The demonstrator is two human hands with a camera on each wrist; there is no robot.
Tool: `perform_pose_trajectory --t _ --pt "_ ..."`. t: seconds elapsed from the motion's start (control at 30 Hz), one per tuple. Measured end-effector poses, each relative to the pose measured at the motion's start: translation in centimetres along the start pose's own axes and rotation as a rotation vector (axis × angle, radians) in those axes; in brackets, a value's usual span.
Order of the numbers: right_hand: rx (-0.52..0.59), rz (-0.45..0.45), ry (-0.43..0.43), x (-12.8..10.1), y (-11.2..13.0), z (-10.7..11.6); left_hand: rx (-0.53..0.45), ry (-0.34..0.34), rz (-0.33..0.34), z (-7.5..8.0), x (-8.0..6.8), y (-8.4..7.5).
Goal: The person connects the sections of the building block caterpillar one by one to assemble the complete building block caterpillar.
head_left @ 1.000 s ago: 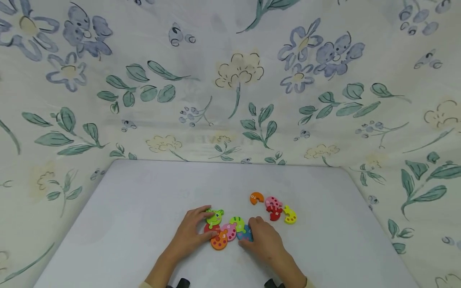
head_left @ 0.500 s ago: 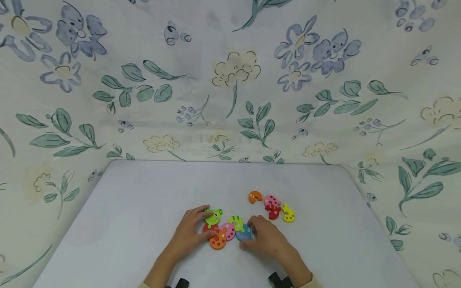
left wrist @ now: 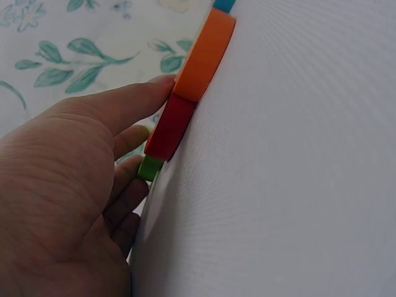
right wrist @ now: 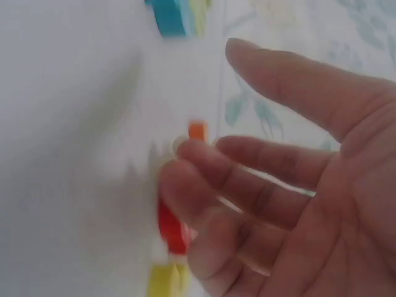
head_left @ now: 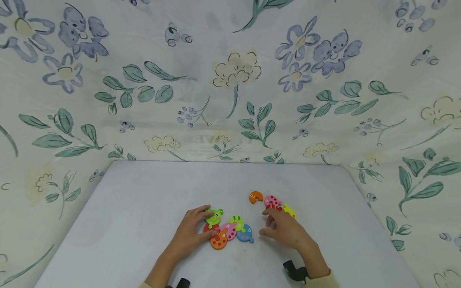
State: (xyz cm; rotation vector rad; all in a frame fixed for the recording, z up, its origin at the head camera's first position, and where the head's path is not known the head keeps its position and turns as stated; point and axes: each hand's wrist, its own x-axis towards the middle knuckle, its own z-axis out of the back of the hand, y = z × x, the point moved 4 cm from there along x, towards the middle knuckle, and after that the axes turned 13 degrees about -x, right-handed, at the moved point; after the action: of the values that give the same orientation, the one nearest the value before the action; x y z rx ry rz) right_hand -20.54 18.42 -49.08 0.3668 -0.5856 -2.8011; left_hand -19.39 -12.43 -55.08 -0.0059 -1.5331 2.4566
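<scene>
Holding joined pieces (head_left: pixel 230 232), left hand (head_left: pixel 190 231) curves; right hand (head_left: pixel 284 229) hovers, loosely bent.

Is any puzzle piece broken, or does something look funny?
Nothing looks clearly broken. The loose orange piece has a gap like a bite, but that's probably where another piece's knob fits, as in the joined row. The loose red piece and yellow piece are partly hidden, so I can't tell about those.

The right sleeve (head_left: pixel 322 281), at five o'clock, is pale tan; the wrist fitting (head_left: pixel 296 272) is black and bent. At seven, the left sleeve (head_left: pixel 144 285) matches; a black stub (head_left: pixel 183 283) shows.
</scene>
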Motion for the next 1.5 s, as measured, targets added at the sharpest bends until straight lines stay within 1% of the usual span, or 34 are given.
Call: perform_pose_trajectory --t 0.07,0.1,0.17,0.23,0.3,0.4,0.47,0.53,0.6,0.77,0.83,0.93,1.03,1.17,1.23,1.33,1.43,1.5 --pt "0.003 -0.029 -0.057 -0.1 -0.8 0.8 0.001 0.002 -0.002 0.0 0.0 -0.1" --pt "-0.013 -0.04 -0.09 -0.1 -1.2 1.1 0.0 0.002 -0.004 0.0 0.0 -0.2" --pt "-0.065 -0.074 -0.149 -0.2 -2.0 1.9 -0.006 0.003 0.007 0.0 0.1 -0.3" --pt "-0.13 -0.117 -0.183 -0.2 -2.7 2.3 -0.011 0.005 0.017 0.0 0.1 -0.3" --pt "-0.191 -0.153 -0.182 -0.3 -3.4 2.5 -0.012 0.005 0.02 0.0 0.1 -0.3" --pt "-0.223 -0.202 -0.128 -0.3 -4.2 2.4 -0.004 0.005 0.026 0.0 0.2 -0.2" --pt "-0.229 -0.208 -0.099 -0.2 -4.5 2.1 0.005 0.002 0.032 -0.1 0.2 -0.1" --pt "-0.231 -0.206 -0.089 -0.1 -4.8 1.8 0.01 0.001 0.041 -0.1 0.1 0.1" --pt "-0.233 -0.196 -0.108 0.2 -5.2 1.4 0.01 0.004 0.046 -0.1 0.1 0.1" --pt "-0.156 -0.193 -0.165 1.1 -6.1 0.7 0.0 -0.003 0.036 0.0 0.0 -0.1" --pt "-0.125 -0.197 -0.173 1.3 -6.4 0.5 -0.005 -0.008 0.039 0.1 -0.1 -0.2" --pt "-0.128 -0.198 -0.17 1.2 -6.5 0.5 -0.016 -0.008 0.045 0.0 -0.1 -0.2" --pt "-0.155 -0.195 -0.138 0.7 -6.2 0.9 -0.026 -0.004 0.041 -0.2 0.0 0.0" --pt "-0.162 -0.198 -0.059 -0.1 -4.9 1.5 -0.032 0.005 0.044 -0.3 -0.1 0.2" --pt "-0.163 -0.186 -0.034 -0.5 -3.9 1.9 -0.026 0.004 0.04 -0.3 -0.1 0.2" --pt "-0.174 -0.146 -0.037 -1.2 -1.8 2.2 -0.021 0.002 0.033 -0.2 0.0 0.2" --pt "-0.161 -0.088 -0.046 -1.7 0.3 1.7 -0.011 0.004 0.022 0.0 0.1 0.0" --pt "-0.137 -0.058 -0.03 -1.8 1.5 1.0 -0.004 0.005 0.024 0.1 0.1 -0.1"
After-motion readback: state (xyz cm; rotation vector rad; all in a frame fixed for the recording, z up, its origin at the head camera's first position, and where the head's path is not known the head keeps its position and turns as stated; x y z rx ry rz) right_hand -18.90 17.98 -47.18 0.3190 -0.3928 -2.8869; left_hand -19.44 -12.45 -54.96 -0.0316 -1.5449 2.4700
